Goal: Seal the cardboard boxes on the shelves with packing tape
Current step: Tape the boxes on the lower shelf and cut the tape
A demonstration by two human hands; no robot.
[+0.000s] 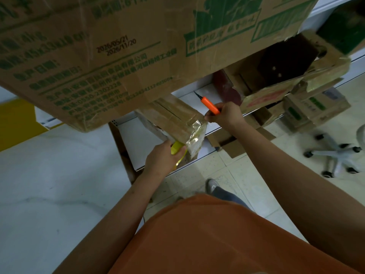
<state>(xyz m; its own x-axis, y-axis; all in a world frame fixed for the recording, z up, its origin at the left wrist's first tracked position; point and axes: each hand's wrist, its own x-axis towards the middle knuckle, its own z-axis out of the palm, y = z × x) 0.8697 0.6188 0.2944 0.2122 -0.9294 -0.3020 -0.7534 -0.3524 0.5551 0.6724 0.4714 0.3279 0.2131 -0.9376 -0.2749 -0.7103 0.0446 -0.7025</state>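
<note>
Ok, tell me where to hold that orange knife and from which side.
Hold the orange knife by the lower end of its handle, coming from the near side, as the right hand does now. The blade sticks out of the far end, pointing toward the shelf, so that end is probably unsafe.

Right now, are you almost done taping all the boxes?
Not yet. The small box already has shiny tape over its near end. My left hand holds the yellow tape roll there; my right hand holds the orange knife. The box on the right is open.
</note>
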